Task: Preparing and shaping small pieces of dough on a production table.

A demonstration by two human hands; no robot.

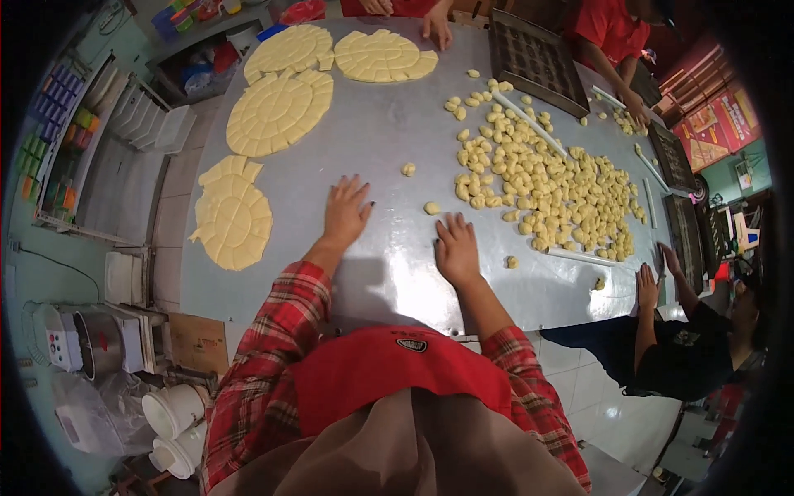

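My left hand point(347, 211) lies palm down on the metal table point(376, 273), its fingers spread and nothing seen in it. To its right, my right hand point(457, 248) also rests flat with fingers stretched forward; whatever lies under its palm is hidden. Just beyond the right fingertips is a small yellow dough ball point(432, 207). Another dough ball point(408, 169) sits farther off, between the two hands. A lone dough piece point(512, 262) lies to the right of my right hand. On the left, the nearest flattened dough sheet point(236, 213) is scored into wedges and pieces.
More cut dough sheets point(279, 114) lie at the far left. A large spread of dough pieces point(562, 194) covers the right side, with white rods point(529, 124) along it. A dark baking tray point(538, 62) stands at the back. Co-workers' hands point(648, 288) are at the right and far edges.
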